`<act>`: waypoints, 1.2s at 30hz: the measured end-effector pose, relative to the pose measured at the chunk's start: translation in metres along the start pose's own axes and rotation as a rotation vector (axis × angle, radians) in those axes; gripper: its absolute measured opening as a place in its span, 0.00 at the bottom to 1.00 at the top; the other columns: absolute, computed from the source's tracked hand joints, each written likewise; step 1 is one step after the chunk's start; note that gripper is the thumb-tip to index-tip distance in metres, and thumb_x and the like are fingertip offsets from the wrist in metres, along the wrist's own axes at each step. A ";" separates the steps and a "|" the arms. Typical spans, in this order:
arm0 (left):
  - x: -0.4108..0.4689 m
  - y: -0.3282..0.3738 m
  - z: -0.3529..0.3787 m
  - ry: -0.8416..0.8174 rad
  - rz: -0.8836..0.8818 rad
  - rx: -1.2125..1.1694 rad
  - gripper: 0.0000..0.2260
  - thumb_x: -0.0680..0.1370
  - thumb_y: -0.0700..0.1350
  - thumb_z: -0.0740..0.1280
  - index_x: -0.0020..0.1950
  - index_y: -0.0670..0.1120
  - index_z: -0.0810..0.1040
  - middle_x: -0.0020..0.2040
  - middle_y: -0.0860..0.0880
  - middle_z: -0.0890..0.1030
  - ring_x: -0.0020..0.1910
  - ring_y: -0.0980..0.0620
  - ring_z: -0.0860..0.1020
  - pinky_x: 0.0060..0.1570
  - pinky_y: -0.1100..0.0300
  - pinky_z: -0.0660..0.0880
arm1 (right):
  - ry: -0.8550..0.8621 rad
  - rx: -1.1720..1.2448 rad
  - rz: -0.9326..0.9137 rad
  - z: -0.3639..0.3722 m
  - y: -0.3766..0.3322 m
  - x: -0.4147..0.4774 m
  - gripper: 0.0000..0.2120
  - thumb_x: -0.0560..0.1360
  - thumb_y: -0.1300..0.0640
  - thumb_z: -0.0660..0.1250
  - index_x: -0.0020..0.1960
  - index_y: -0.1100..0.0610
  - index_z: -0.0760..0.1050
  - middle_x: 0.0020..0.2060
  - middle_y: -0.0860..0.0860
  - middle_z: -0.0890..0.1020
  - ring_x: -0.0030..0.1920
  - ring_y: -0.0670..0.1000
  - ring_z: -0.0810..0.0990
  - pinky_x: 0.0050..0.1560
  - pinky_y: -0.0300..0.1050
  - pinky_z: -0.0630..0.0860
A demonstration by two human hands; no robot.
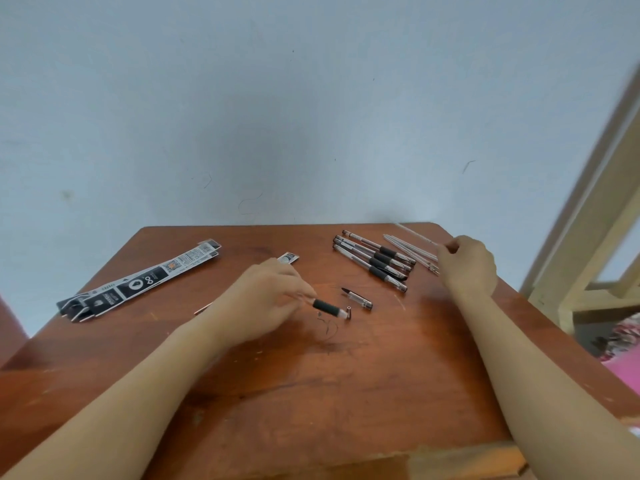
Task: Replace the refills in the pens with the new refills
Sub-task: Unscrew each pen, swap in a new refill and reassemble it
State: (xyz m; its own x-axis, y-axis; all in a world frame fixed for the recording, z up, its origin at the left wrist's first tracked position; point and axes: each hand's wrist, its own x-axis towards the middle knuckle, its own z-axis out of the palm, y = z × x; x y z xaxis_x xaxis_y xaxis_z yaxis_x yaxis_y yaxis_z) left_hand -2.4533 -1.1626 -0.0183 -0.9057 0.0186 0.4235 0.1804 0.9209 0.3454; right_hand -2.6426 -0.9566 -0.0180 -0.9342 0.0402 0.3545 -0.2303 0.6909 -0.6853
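- Gripping, in the curled fingers of the left hand [270, 292], a clear pen barrel with black rubber grip [327, 307], nose toward 3 o'clock, low over the brown wooden table [311, 393]. With a slack hold, could drop and roll toward the 6 o'clock edge.
- Cannot tell whether the small metal nose cone [348, 312] at the barrel's mouth is screwed on or lying loose. If loose, easily flicked away by a careless turn of the wrist, and hard to find again.
- Pinching, between the fingertips of the right hand [465, 263] at 2 o'clock, a thin pale refill [415, 235], blurred and slanting away toward 11 o'clock. Likely to bend or slip out of so light a pinch.
- Just beside that hand, a loose heap of thin pale tubes [410, 251], probably spent refills. Easy to mix old with new here and refit an empty one.
- Near the nose of the barrel, at 3 o'clock, a clear pen cap with black clip [356, 296]. Could be swept off by a forearm crossing over.
- At 1 o'clock, a cluster of clear pens with black grips [374, 259]. Hard to tell done from undone at a glance.
- Well apart at 10 o'clock, long black-and-white refill packets [138, 282]. Reaching across for them risks dragging loose parts along.
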 end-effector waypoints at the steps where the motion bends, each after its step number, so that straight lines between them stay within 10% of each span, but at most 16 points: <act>1: 0.000 0.001 0.002 -0.049 0.000 -0.004 0.07 0.74 0.43 0.66 0.49 0.50 0.82 0.44 0.56 0.76 0.46 0.59 0.71 0.48 0.67 0.66 | -0.019 -0.029 0.011 0.002 0.001 0.000 0.10 0.75 0.60 0.59 0.50 0.61 0.78 0.50 0.59 0.80 0.51 0.61 0.76 0.44 0.45 0.67; 23: 0.000 0.004 0.006 -0.235 -0.067 -0.011 0.13 0.74 0.42 0.66 0.56 0.54 0.78 0.51 0.57 0.72 0.53 0.59 0.69 0.56 0.64 0.64 | -0.149 -0.351 -0.036 0.015 0.001 -0.002 0.11 0.75 0.60 0.58 0.53 0.60 0.76 0.54 0.59 0.77 0.54 0.62 0.76 0.49 0.49 0.72; 29: 0.000 -0.009 -0.003 0.000 -0.267 0.166 0.12 0.74 0.46 0.65 0.57 0.51 0.77 0.55 0.50 0.76 0.55 0.50 0.70 0.55 0.54 0.68 | -0.133 -0.163 -0.294 0.012 -0.021 -0.028 0.11 0.76 0.58 0.58 0.51 0.59 0.77 0.53 0.57 0.76 0.51 0.60 0.76 0.43 0.45 0.67; 36: 0.000 -0.027 -0.007 -0.132 -0.580 0.382 0.13 0.77 0.49 0.60 0.60 0.51 0.74 0.57 0.46 0.73 0.58 0.47 0.70 0.54 0.54 0.70 | -0.278 -0.035 -0.633 0.016 -0.045 -0.069 0.08 0.75 0.58 0.61 0.47 0.55 0.79 0.44 0.49 0.76 0.42 0.52 0.76 0.42 0.44 0.70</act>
State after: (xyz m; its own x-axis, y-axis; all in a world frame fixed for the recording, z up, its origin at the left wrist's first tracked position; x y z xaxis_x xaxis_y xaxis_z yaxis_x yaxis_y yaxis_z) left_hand -2.4554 -1.1902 -0.0219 -0.8581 -0.4921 0.1466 -0.4711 0.8681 0.1564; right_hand -2.5722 -1.0022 -0.0215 -0.6594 -0.5616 0.4999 -0.7495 0.5436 -0.3779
